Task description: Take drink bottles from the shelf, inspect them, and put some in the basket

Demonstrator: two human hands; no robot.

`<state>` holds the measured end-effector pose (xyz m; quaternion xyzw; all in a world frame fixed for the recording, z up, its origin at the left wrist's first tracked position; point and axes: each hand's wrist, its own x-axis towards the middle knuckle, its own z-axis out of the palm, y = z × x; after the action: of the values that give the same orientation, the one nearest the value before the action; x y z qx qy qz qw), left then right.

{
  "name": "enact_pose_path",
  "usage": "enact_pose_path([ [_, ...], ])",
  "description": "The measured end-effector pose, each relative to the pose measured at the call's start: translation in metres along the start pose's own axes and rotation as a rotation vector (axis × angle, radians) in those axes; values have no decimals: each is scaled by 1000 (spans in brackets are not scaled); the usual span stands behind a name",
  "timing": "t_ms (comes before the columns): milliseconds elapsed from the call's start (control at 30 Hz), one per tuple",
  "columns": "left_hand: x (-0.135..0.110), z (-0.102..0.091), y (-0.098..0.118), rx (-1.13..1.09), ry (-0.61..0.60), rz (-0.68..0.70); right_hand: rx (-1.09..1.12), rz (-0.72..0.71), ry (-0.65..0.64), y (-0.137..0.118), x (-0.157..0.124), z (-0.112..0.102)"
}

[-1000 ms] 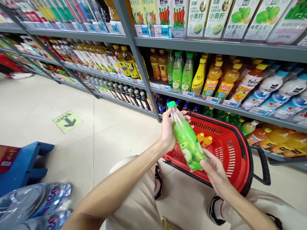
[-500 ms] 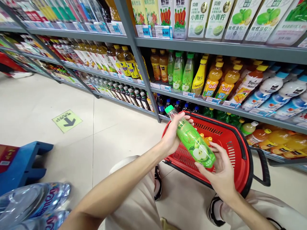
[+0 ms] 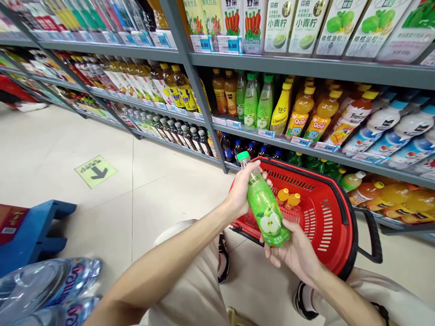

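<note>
Red basket (image 3: 331, 265) open from abv; clear way in at R end, betw. R hand (image 3: 294, 249) & black handle (image 3: 374, 232). L end + near rim blkd: Mirinda apple btl (image 3: 268, 215) aslant abv, L hand (image 3: 242, 189) round upper pt. Inside, 2 orange btls (image 3: 292, 200) take rm twd far edge. Past far rim, shelf (image 3: 288, 142) front edge + tight btls in way.

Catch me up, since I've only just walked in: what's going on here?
A person holds a tilted green bottle with apples on its label, the left hand around its upper part and the right hand at its base. Its green cap is on. Beyond it, a red basket holds two orange-capped bottles. Similar green bottles stand on the shelf ahead.
</note>
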<state>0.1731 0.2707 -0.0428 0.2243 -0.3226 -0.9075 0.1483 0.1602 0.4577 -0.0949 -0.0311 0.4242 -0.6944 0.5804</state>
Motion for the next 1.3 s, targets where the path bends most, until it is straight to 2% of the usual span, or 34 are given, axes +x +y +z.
enact_pose_path([
  [200, 2, 0, 16, 44, -27, 116, -140, -214, 12, 3, 1, -2],
  [467, 2, -7, 23, -29, -13, 128, -287, -315, 201, 10, 6, -12],
  [600, -1, -7, 26, -79, 14, 105, -357, -437, 265, 6, 9, -14],
  [767, -2, -8, 27, -119, 53, 103, -627, -592, 295, 10, 14, -23],
  [933, -1, -7, 25, -94, 18, 130, -890, -685, 351, 16, 12, -29],
  [1133, -1, -7, 21, -108, -11, 101, -1006, -733, 404, 13, 8, -31],
  [1300, -4, -9, 22, -66, -57, 116, -779, -613, 257, 11, 9, -32],
])
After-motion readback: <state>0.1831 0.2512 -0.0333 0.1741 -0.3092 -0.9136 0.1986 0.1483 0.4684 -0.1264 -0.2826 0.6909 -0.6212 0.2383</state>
